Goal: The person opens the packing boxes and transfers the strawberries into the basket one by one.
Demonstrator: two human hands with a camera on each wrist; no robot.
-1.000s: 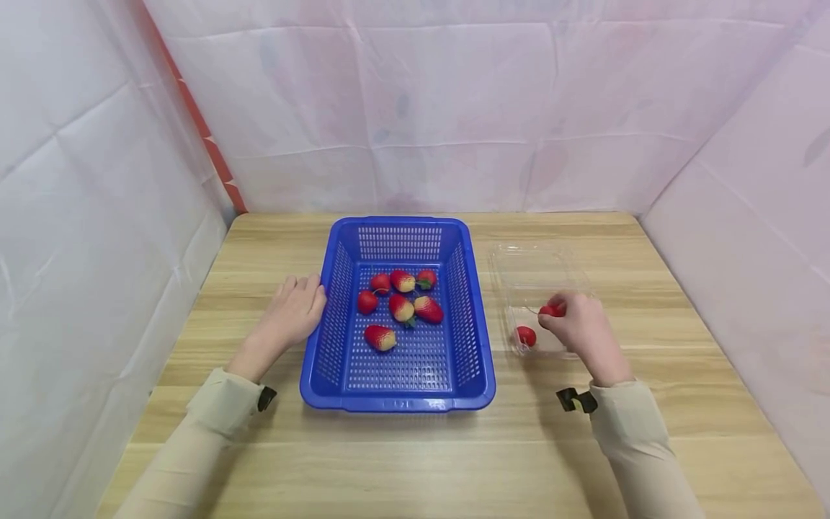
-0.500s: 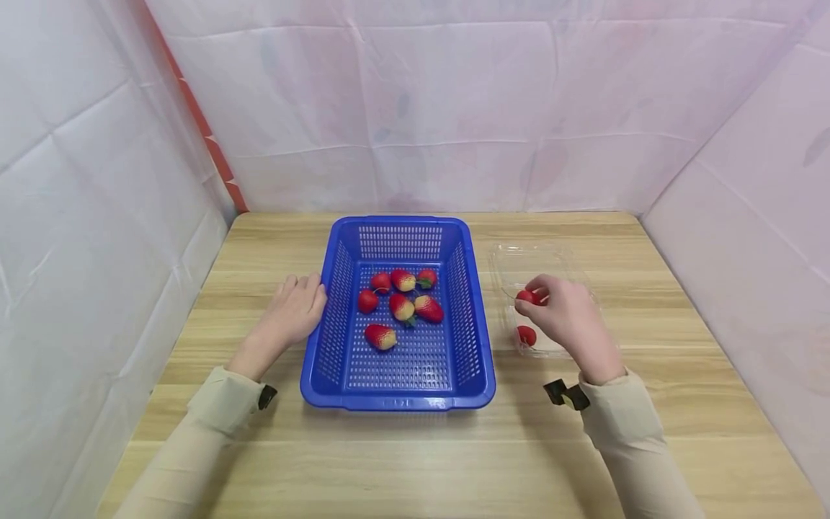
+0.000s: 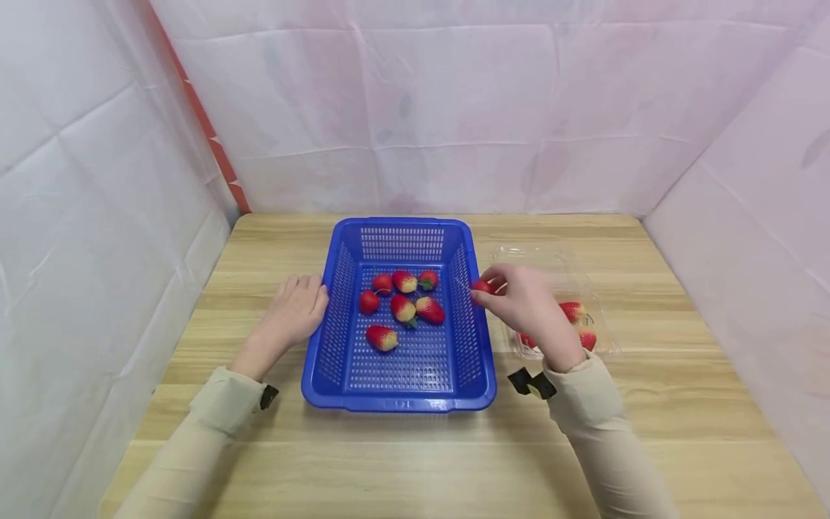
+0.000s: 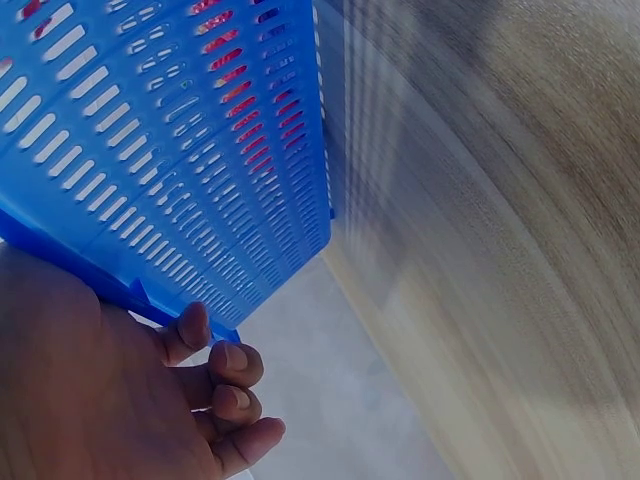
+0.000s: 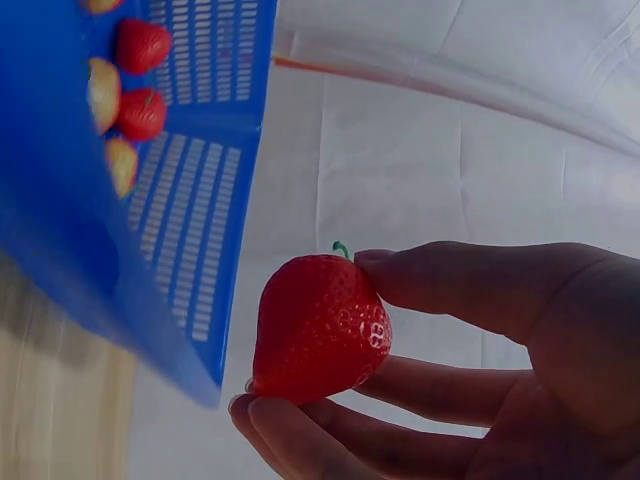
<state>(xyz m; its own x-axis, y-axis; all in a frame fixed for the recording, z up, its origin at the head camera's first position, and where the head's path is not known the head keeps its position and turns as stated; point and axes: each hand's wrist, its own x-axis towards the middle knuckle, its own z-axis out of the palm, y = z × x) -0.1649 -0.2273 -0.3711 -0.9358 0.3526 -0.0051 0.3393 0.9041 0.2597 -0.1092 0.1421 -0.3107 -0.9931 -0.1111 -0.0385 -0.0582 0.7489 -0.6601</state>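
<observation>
We judge the work with the fruit to be partway: inside the blue basket (image 3: 398,404) we count seven pieces lying on its floor, namely round red fruits (image 3: 369,301) and half-pale strawberries (image 3: 381,337). Just beside the basket, on its right, a clear plastic box (image 3: 545,261) holds at least three more box fruits (image 3: 573,311); the right forearm hides part of it, so we cannot give a full count. Those pieces, along with the one in hand, are outside the basket and look to us like what is left to deal with. The right hand (image 3: 521,295) is at the basket's right rim, pinching a red strawberry (image 5: 322,330) with the thumb by its green stem and the fingers against the opposite side, spread no wider than the fruit. In the right wrist view we see a gap between that strawberry and the basket wall, so it is not yet set down. The left hand (image 3: 292,310) rests against the basket's left rim, its fingers loosely bent; we see no firm clasp there.
</observation>
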